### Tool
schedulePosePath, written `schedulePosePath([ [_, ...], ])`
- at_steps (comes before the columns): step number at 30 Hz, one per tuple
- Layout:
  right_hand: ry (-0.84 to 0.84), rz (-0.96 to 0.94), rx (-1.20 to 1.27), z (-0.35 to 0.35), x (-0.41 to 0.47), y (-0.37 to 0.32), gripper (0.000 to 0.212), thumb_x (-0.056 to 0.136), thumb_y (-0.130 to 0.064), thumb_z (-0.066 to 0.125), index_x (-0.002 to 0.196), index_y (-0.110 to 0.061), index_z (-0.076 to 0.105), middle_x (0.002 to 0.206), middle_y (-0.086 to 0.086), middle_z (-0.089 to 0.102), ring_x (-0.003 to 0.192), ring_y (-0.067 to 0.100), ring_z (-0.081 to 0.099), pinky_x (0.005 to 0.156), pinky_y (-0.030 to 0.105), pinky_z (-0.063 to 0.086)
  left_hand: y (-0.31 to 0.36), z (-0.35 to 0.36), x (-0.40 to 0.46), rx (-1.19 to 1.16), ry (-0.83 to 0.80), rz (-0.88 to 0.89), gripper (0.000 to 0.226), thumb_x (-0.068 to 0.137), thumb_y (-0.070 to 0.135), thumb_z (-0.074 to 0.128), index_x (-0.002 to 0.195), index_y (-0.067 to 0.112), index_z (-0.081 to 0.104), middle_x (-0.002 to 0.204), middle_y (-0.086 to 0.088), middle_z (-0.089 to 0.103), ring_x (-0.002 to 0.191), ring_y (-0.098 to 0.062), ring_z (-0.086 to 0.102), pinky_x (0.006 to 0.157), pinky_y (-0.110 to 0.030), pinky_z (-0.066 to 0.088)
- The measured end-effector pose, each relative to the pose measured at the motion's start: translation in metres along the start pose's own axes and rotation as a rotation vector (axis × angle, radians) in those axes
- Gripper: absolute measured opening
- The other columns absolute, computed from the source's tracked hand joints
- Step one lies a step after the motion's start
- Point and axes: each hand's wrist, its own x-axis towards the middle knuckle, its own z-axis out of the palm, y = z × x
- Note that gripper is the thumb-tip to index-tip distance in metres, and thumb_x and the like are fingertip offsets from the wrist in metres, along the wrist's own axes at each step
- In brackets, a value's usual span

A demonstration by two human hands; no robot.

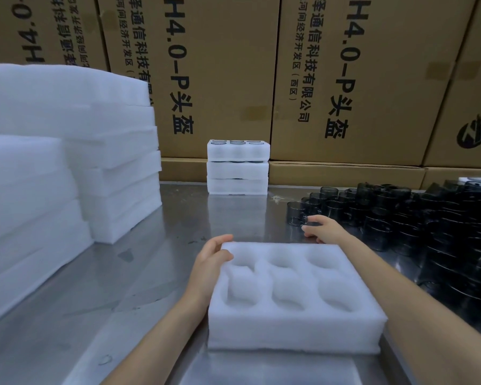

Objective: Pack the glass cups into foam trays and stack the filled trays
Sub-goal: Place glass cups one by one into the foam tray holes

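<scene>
A white foam tray with several round hollows, all without cups, lies on the metal table in front of me. My left hand holds its far left corner, thumb on top. My right hand reaches past the tray's far right corner toward a heap of dark glass cups. Its fingertips are next to the nearest cup, and whether they touch it I cannot tell. At the back of the table stands a stack of three foam trays with cups in them.
Tall piles of white foam trays fill the left side of the steel table. Brown cardboard boxes with printed text form a wall behind the table. The cup heap runs along the right edge.
</scene>
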Motion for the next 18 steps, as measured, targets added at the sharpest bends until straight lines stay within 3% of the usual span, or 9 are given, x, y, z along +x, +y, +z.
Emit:
schedulePosePath([
  [4,0.019,-0.024,0.036,0.0,-0.001,0.001,0.03,0.09,-0.015,0.063,0.118,-0.007,0.059,0.082,0.002,0.063,0.061,0.011,0.049,0.053,0.02,0.04,0.001,0.0,0.0,-0.013,-0.008,-0.005,0.033,0.085,-0.002,0.05,0.102,0.022,0.065,0.099,-0.005,0.066,0.087,-0.023,0.063,0.077,-0.035,0.049],
  [9,-0.016,-0.034,0.048,-0.006,-0.021,0.002,0.023,0.087,-0.031,0.067,0.097,-0.011,0.067,0.085,-0.001,0.066,0.065,0.012,0.054,0.058,0.022,0.043,0.003,-0.002,-0.001,0.012,-0.025,-0.007,0.032,0.086,0.0,0.05,0.104,0.022,0.064,0.097,-0.004,0.067,0.083,-0.02,0.064,0.071,-0.031,0.05],
  [12,-0.035,-0.038,0.092,-0.007,-0.037,0.002,0.026,0.084,-0.033,0.07,0.081,-0.008,0.067,0.071,0.002,0.062,0.059,0.014,0.056,0.053,0.02,0.045,0.004,-0.002,-0.001,0.035,-0.016,0.001,0.031,0.086,0.0,0.05,0.103,0.022,0.064,0.094,-0.001,0.067,0.081,-0.017,0.064,0.067,-0.027,0.049],
  [15,-0.041,-0.056,0.103,-0.008,-0.051,0.002,0.022,0.084,-0.029,0.07,0.076,-0.009,0.066,0.062,-0.001,0.063,0.052,0.01,0.058,0.046,0.016,0.044,0.005,-0.001,-0.002,0.043,-0.016,0.014,0.03,0.087,0.0,0.05,0.102,0.022,0.063,0.092,0.0,0.066,0.08,-0.015,0.063,0.066,-0.025,0.048],
  [18,-0.035,-0.055,0.145,-0.011,-0.059,0.005,0.017,0.085,-0.027,0.07,0.077,-0.012,0.068,0.066,0.0,0.065,0.058,0.014,0.06,0.057,0.023,0.048,0.006,0.0,-0.004,0.058,-0.02,0.025,0.03,0.087,0.0,0.05,0.106,0.02,0.063,0.093,0.001,0.065,0.079,-0.013,0.062,0.063,-0.021,0.049],
])
